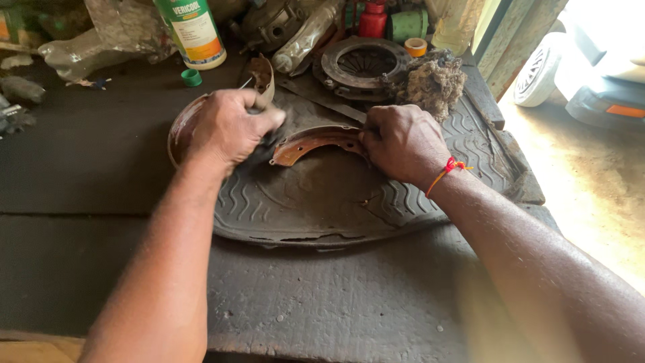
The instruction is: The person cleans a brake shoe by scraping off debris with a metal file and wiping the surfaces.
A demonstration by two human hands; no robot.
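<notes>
Cluttered bench: right hand (pixel 403 142) grips brake shoe (pixel 316 141); left hand (pixel 228 126) clenches a rag (pixel 265 144), bottle (pixel 193 30) behind.

Rust-orange brake shoe (pixel 316 141) on a grey wavy-ribbed rubber mat (pixel 322 202); at twelve o'clock a white-green bottle (pixel 191 30); red-orange thread (pixel 449 168) at three.

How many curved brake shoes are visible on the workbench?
3. One brake shoe lies on the rubber mat, held by the right hand. A second is under the left hand. A third stands behind that hand. Others may be hidden.
</notes>
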